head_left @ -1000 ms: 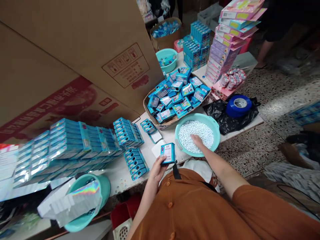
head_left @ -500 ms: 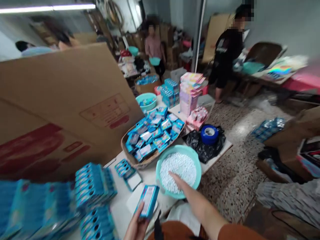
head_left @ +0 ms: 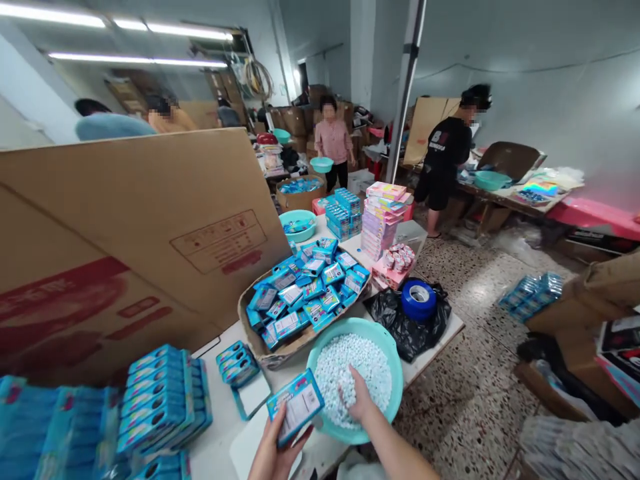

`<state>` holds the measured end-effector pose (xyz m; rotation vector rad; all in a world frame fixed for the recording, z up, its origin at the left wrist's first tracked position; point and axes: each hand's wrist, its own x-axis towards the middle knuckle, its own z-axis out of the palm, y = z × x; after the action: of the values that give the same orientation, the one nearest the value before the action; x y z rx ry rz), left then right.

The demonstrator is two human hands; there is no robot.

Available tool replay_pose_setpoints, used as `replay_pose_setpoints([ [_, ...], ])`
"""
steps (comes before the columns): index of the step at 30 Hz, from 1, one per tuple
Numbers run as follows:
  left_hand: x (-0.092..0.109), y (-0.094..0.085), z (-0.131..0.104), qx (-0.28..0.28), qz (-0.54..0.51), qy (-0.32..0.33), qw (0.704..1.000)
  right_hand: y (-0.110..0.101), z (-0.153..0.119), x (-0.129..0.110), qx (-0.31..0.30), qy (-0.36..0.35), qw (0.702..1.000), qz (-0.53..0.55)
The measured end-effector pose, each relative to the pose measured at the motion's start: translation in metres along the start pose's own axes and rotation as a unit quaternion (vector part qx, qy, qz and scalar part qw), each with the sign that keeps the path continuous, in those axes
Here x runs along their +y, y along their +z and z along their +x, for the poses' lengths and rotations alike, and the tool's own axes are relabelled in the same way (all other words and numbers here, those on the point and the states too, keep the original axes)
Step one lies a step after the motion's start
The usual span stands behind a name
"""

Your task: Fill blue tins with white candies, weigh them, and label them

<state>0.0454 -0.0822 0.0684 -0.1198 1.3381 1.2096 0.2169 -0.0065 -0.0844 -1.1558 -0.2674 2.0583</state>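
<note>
A blue box [head_left: 296, 407] with a white label rests in my left hand [head_left: 280, 443], thumb across its face, tilted beside the teal basin. My right hand [head_left: 359, 400] dips into the teal basin [head_left: 397, 393], its fingers curled among small pale beads [head_left: 353, 363]; what they hold is partly buried. Behind the basin a cardboard tray [head_left: 273, 360] is heaped with blue boxes [head_left: 313, 287]. Left of my left hand, a few blue packs [head_left: 237, 365] lie near a white-and-blue tray [head_left: 254, 395].
Stacked blue packs [head_left: 155, 400] stand at the left, before a large cardboard sheet [head_left: 200, 193]. Blue tape [head_left: 419, 300] sits on a black bag [head_left: 387, 313] at the right. Pink boxes [head_left: 377, 230] stand behind. One person [head_left: 335, 143] carries a basin; another [head_left: 447, 150] stands right.
The view has tilted upward. My right hand has curled its fingers in the beads. The box in my left hand has turned to lie more sideways.
</note>
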Motion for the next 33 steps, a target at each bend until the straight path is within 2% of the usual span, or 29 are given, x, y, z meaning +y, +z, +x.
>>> replay_pose_setpoints([
  [2, -0.002, 0.007, 0.000, -0.012, 0.033, 0.024, 0.999, 0.000, -0.007, -0.008, 0.050, 0.046, 0.994, 0.084],
  [4, -0.005, 0.011, 0.000, -0.014, 0.097, 0.060, 0.993, 0.001, -0.020, -0.019, 0.074, 0.062, 0.987, 0.131],
  [7, -0.010, 0.011, 0.006, 0.009, 0.219, 0.161, 0.962, -0.001, -0.034, -0.036, 0.081, 0.054, 0.982, 0.161],
  [9, -0.013, 0.009, 0.011, 0.035, 0.307, 0.252, 0.917, -0.006, -0.037, -0.046, 0.091, 0.071, 0.980, 0.161],
  [10, -0.014, 0.008, 0.014, 0.028, 0.363, 0.291, 0.885, -0.009, -0.039, -0.050, 0.092, 0.072, 0.979, 0.164],
  [14, -0.017, 0.009, 0.022, -0.053, 0.522, 0.378, 0.763, -0.016, -0.048, -0.066, 0.070, 0.051, 0.979, 0.187],
  [17, -0.023, 0.014, 0.026, -0.084, 0.570, 0.418, 0.703, -0.012, -0.059, -0.078, 0.037, 0.013, 0.980, 0.196],
  [19, -0.029, 0.019, 0.029, -0.093, 0.592, 0.428, 0.676, -0.004, -0.065, -0.086, 0.029, -0.013, 0.981, 0.194],
  [25, -0.052, 0.041, 0.034, -0.149, 0.624, 0.430, 0.635, 0.035, -0.080, -0.101, 0.023, -0.066, 0.977, 0.203],
  [29, -0.061, 0.056, 0.033, -0.167, 0.613, 0.426, 0.644, 0.056, -0.084, -0.094, 0.063, -0.095, 0.980, 0.165],
  [33, -0.065, 0.061, 0.035, -0.180, 0.603, 0.405, 0.663, 0.064, -0.085, -0.083, 0.098, -0.118, 0.981, 0.121],
])
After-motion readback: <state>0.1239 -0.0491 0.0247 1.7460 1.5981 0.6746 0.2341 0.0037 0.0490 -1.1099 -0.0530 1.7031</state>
